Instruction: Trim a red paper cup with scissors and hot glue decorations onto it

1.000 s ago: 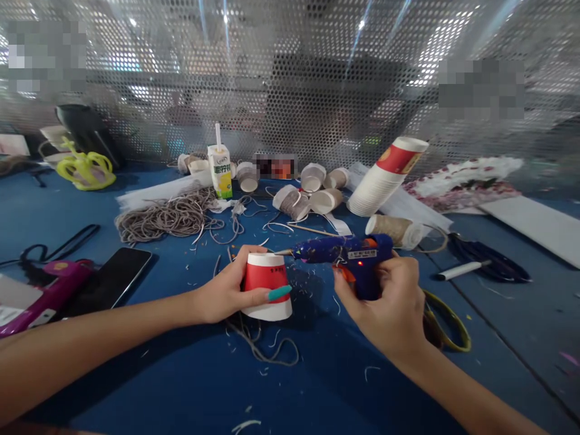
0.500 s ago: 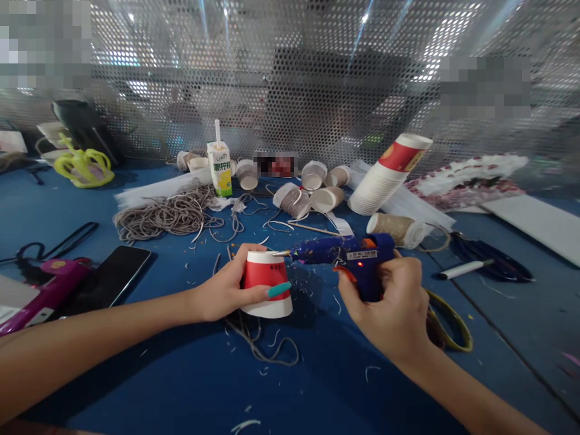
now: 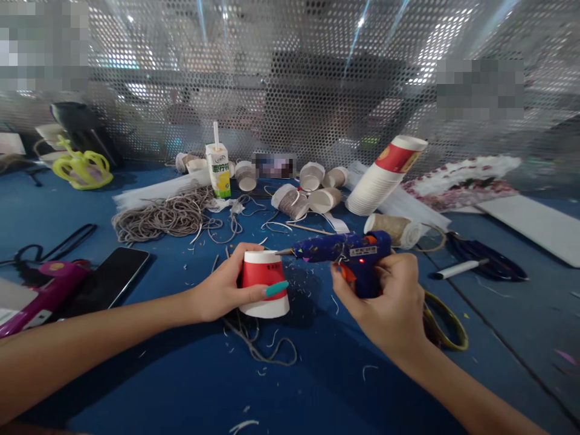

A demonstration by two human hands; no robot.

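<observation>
On the littered blue table [image 3: 317, 386], your left hand [image 3: 222, 290] wraps the upturned red cup [image 3: 263, 287] and your right hand [image 3: 394, 302] grips the glue gun [image 3: 344, 251], its nozzle at the cup's top edge, likely gluing, so hold the cup steady.

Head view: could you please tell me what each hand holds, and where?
Left hand grips the inverted red paper cup round its side; right hand holds the blue glue gun by its handle.

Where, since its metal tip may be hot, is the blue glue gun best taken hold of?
By the handle, coming from the right. The glue gun lies level with its nozzle pointing left at the red cup, so the rear seems safest; the right hand wraps the handle there, a finger by the orange trigger.
</observation>
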